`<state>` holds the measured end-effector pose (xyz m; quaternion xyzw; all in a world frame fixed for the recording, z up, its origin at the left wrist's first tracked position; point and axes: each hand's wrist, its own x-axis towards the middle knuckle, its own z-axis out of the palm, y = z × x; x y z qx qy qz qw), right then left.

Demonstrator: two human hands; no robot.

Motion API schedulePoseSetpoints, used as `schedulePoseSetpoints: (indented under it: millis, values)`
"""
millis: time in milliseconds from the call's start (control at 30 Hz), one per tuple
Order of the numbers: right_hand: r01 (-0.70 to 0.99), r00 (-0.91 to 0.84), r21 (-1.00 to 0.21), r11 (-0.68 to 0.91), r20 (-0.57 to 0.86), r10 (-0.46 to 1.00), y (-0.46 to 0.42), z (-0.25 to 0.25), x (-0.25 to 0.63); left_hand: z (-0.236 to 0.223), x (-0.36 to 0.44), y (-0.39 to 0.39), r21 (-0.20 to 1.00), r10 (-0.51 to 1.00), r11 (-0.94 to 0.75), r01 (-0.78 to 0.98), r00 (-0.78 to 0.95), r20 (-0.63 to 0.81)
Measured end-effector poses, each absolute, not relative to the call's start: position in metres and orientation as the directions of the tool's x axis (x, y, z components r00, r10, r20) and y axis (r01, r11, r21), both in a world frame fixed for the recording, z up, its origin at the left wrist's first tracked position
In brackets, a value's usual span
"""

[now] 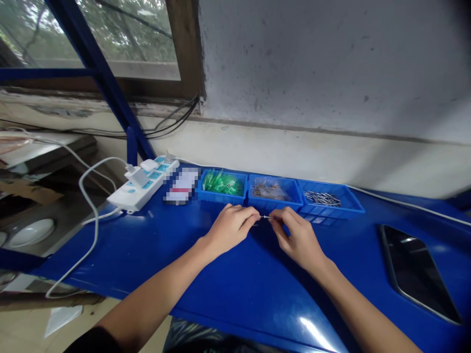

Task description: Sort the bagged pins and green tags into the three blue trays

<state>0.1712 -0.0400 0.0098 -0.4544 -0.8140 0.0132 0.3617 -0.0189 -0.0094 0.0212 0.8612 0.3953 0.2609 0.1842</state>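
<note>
My left hand (235, 221) and my right hand (294, 231) meet above the blue table, fingertips pinched. Between them runs a thin metal rod (265, 216) with a small collar, each hand gripping one end. Its ends are hidden in the fingers, so the exact kind is unclear. Just behind the hands stand three blue bins in a row. Green translucent plastic pieces fill the left bin (222, 197). Small brownish metal parts and a clear plastic bag lie in the middle bin (275, 204). Slim silvery metal rods (324, 198) lie in the right bin (349, 205).
A white power strip (128, 196) with plugs and white cables sits at the back left, beside a blurred-out flat object (182, 185). On the right lies a dark tablet or large phone (417, 269). Wall and window rise behind the blue table (235, 294).
</note>
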Motion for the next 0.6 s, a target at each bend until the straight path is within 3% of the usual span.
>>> schedulePoseSetpoints:
  millis: [133, 233, 300, 367, 467, 600]
  values:
    - [0.792, -0.196, -0.322, 0.519, 0.671, 0.715, -0.036, 0.022, 0.194, 0.019, -0.027, -0.005, 0.511, 0.798, -0.589, 0.626, 0.550, 0.247]
    - [0.915, 0.134, -0.340, 0.216, 0.762, 0.634, -0.024, 0.023, 0.231, 0.012, -0.034, 0.001, 0.453, 0.807, -0.572, 0.684, 0.567, 0.165]
    - [0.932, 0.271, -0.361, 0.033, 0.753, 0.599, -0.015, 0.019, 0.254, 0.008, -0.035, 0.003, 0.423, 0.809, -0.565, 0.708, 0.576, 0.117]
    - [0.921, 0.341, -0.386, -0.054, 0.729, 0.594, -0.010, 0.014, 0.266, 0.005, -0.033, 0.003, 0.401, 0.811, -0.562, 0.724, 0.577, 0.095]
    - [0.916, 0.295, -0.400, 0.023, 0.714, 0.635, -0.011, 0.010, 0.254, 0.002, -0.027, 0.000, 0.368, 0.806, -0.576, 0.730, 0.582, 0.108]
    - [0.851, -0.069, -0.377, 0.366, 0.611, 0.789, -0.024, 0.010, 0.207, 0.001, -0.022, -0.002, 0.405, 0.804, -0.583, 0.704, 0.571, 0.165]
